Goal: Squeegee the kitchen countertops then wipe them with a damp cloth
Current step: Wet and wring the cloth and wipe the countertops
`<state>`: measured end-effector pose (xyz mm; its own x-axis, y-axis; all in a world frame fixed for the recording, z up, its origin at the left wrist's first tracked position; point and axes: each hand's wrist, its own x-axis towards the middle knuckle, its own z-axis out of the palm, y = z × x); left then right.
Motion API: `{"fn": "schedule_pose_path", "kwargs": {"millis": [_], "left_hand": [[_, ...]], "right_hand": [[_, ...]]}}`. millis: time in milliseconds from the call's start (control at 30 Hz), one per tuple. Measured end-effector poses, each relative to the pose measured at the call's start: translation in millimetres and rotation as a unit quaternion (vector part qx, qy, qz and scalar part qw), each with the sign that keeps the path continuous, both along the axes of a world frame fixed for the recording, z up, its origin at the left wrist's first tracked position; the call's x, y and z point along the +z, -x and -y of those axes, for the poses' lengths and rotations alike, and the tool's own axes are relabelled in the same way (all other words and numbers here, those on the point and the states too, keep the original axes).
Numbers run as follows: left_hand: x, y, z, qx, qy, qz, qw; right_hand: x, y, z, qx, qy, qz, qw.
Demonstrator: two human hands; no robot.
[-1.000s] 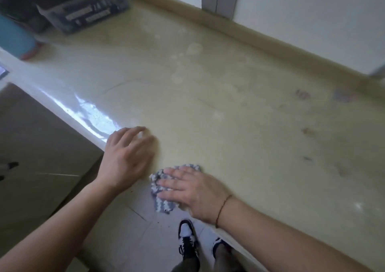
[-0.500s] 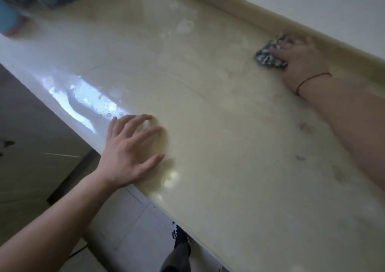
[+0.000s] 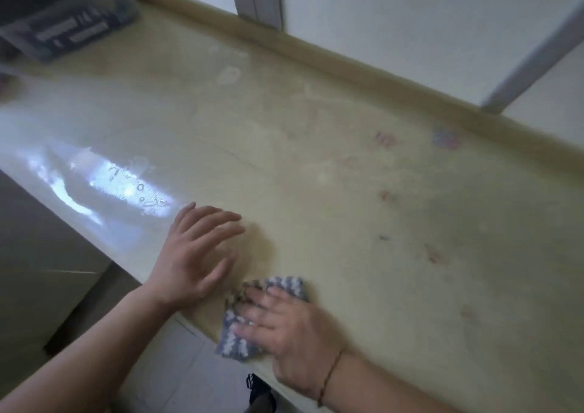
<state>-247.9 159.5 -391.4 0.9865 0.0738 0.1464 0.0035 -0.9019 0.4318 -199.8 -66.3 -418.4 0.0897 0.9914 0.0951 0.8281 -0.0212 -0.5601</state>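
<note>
Left hand (image 3: 196, 254): we rest it flat, fingers straight, on the table (image 3: 363, 191) near its front edge.
Right hand (image 3: 284, 330): our straight fingers press the cloth (image 3: 234, 343).
Cloth: at the table's front edge, just beside our left hand.

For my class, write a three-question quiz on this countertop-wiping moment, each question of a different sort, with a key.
1. True or false: the right hand presses the grey patterned cloth flat at the counter's near edge.
2. Multiple choice: where does the left hand rest? A) on the wall; B) flat on the countertop, just left of the cloth; C) on the clear storage box.
3. Fill the gap: the coloured stains on the counter lie to the ____ of the cloth.

Key: 1 true; 2 B; 3 right.
</note>
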Motion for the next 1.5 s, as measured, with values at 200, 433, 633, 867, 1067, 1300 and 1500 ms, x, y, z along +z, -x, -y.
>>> {"fn": "schedule_pose_path", "kwargs": {"millis": [200, 433, 633, 867, 1067, 1300, 1500], "left_hand": [[0.3, -32.5, 38.1, -0.028, -0.021, -0.023, 0.999], [-0.8, -52.8, 60.3, 0.056, -0.035, 0.001, 0.998], [-16.1, -34.5, 56.6, 0.144, -0.109, -0.011, 0.984], [-9.0, -10.7, 77.8, 0.128, -0.051, 0.090, 0.986], [-4.7, 30.3, 92.6, 0.154, 0.017, 0.133, 0.979], [3.2, 74.0, 97.1, 0.182, 0.060, 0.112, 0.975], [6.1, 66.2, 109.6, 0.211, 0.082, 0.098, 0.969]], "right_hand": [[-12.3, -55.3, 25.3, 0.136, 0.005, -0.007, 0.991], [5.1, -292.3, 54.4, -0.241, 0.092, 0.063, 0.964], [10.3, -308.8, 57.1, -0.374, 0.081, 0.040, 0.923], [-5.3, -78.8, 53.6, -0.209, -0.057, 0.012, 0.976], [0.4, 56.8, 58.9, -0.173, -0.020, 0.009, 0.985], [8.2, 24.5, 5.0, -0.082, 0.036, 0.023, 0.996], [23.4, 11.6, -2.2, -0.070, 0.105, 0.036, 0.991]]}}
